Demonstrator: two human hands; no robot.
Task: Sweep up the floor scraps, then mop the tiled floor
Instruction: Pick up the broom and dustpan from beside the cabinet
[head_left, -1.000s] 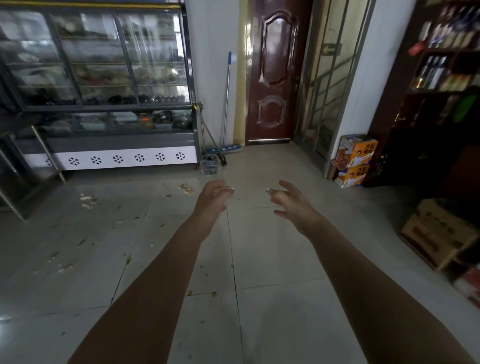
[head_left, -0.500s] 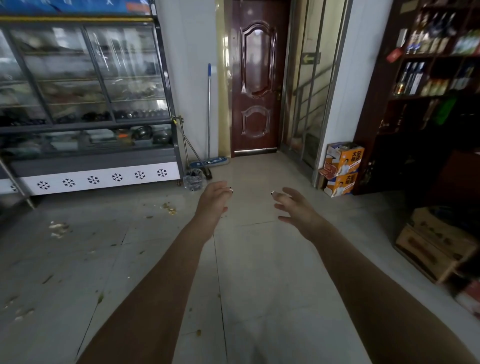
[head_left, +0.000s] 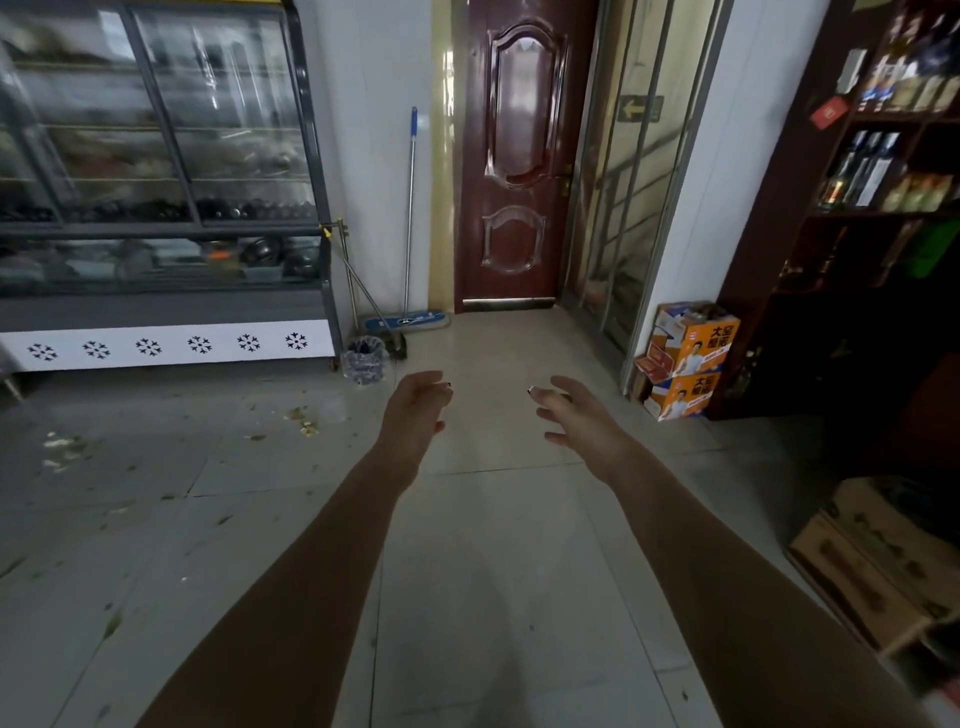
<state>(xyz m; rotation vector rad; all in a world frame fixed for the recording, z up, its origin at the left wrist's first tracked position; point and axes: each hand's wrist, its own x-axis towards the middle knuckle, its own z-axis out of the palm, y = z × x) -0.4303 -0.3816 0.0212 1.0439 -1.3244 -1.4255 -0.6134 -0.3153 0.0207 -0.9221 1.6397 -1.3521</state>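
Note:
Both arms reach forward over the grey tiled floor (head_left: 498, 545). My left hand (head_left: 415, 402) and my right hand (head_left: 579, 415) hang empty with loosely curled fingers. A flat mop (head_left: 408, 319) with a blue head and a silver handle leans on the white wall ahead. Beside it a broom and dustpan (head_left: 382, 332) lean against the display case corner, their lower parts hidden by a small bin (head_left: 366, 358). Food scraps (head_left: 304, 421) lie on the tiles left of my hands, with more scraps (head_left: 62, 449) farther left.
A glass display cooler (head_left: 161, 208) fills the left wall. A dark red door (head_left: 519, 156) stands ahead, a glass door to its right. Orange cartons (head_left: 685, 358) sit by the pillar. Dark bottle shelves (head_left: 872, 182) and cardboard boxes (head_left: 872, 561) line the right.
The view has moved forward and turned right, so the mop, bin and door are nearer. Both hands stay empty and stretched ahead.

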